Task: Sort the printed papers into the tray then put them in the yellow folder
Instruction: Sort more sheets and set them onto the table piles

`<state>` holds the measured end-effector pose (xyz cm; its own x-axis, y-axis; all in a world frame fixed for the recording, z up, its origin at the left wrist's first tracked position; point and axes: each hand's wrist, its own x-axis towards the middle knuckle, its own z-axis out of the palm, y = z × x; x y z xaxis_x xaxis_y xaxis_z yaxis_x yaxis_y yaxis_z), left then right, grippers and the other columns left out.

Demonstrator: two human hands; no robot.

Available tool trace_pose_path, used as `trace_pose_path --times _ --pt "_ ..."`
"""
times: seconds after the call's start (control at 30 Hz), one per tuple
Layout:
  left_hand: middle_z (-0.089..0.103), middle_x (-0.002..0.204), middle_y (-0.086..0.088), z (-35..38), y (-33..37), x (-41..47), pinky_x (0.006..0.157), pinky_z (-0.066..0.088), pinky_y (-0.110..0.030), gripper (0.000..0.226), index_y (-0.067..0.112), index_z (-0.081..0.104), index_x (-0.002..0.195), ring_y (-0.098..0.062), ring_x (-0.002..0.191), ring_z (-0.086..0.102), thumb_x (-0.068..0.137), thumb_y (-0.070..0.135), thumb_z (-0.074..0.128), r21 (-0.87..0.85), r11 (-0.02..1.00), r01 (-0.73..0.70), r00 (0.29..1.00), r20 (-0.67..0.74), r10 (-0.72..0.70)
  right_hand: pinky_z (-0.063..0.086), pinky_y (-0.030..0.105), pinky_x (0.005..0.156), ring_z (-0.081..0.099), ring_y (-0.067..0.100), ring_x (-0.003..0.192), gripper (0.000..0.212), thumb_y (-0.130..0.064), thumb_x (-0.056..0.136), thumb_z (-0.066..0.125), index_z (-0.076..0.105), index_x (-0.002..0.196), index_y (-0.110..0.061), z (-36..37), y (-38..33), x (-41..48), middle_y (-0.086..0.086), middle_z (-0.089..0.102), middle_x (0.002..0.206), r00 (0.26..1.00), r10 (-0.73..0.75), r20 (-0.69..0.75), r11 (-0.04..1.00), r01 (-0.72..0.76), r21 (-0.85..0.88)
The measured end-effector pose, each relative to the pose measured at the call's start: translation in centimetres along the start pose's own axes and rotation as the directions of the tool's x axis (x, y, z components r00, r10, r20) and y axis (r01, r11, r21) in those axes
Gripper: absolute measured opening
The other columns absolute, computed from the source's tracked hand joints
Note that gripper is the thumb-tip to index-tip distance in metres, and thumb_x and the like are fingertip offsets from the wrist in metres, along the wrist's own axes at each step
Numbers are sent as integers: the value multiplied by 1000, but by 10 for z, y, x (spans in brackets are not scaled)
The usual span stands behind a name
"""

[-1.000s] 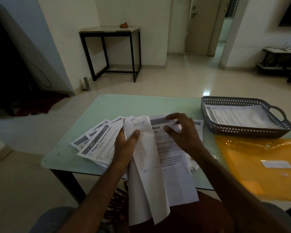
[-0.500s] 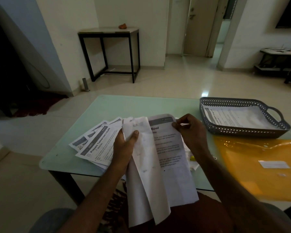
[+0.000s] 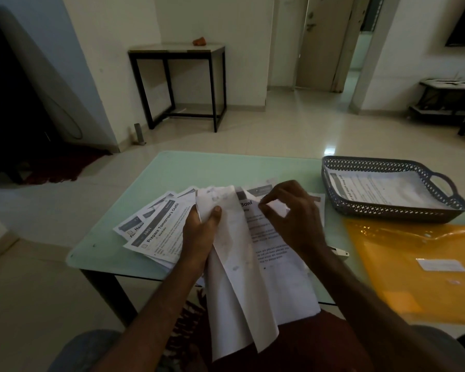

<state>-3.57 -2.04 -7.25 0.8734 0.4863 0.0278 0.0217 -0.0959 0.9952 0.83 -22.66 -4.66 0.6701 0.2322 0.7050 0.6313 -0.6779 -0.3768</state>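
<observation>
Your right hand's [image 3: 293, 221] fingers [image 3: 265, 208] pinch the printed sheet [image 3: 269, 245] by its top corner, likely to peel it free. Left hand [image 3: 199, 234] clamps the stack [image 3: 234, 291] steady. Other papers [image 3: 156, 232] fan over the counter [image 3: 226, 167]; tray [image 3: 387, 163] and yellow folder [image 3: 414, 264] sit right.

Home living room: tiled floor [image 3: 293, 135], side table [image 3: 177, 49].

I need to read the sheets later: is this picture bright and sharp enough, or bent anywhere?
Head view: dim overall, darkest at the left; a glare spot on the floor; the right hand slightly soft; headings on the printed papers legible, small print not; the wide lens slants the door frame.
</observation>
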Motion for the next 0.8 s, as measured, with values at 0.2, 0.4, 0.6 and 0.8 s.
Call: trace_pose_path --times 0.2,0.4,0.6,0.8 --pt "67 125 4 2 7 -3 101 50 -45 59 25 57 134 -16 114 63 87 60 59 -3 999 -37 999 7 37 45 43 88 61 18 105 10 -38 90 69 70 98 -33 12 -33 -12 -12 66 108 984 -78 160 996 72 45" --pt "68 116 20 5 16 -7 102 49 -30 57 32 60 125 -7 114 62 86 72 50 -76 997 -18 999 34 21 47 28 103 59 5 121 24 -24 98 63 68 121 -28 23 -56 -20 -15 67 128 910 -65 408 882 -139 450" --pt "65 125 4 3 6 -4 99 51 -43 47 26 55 135 -17 112 63 93 44 63 -6 1000 -16 1000 -1 16 53 24 79 64 7 97 15 -11 97 65 64 108 -20 9 -21 2 -8 67 109 931 318 179 836 -365 409" --pt "65 125 4 4 5 -4 99 52 -41 43 23 54 135 -16 111 63 96 38 61 -44 999 -10 1000 9 10 55 23 70 65 13 101 56 -27 87 79 49 133 -20 -2 24 4 -4 61 119 713 615 336 621 -701 350"
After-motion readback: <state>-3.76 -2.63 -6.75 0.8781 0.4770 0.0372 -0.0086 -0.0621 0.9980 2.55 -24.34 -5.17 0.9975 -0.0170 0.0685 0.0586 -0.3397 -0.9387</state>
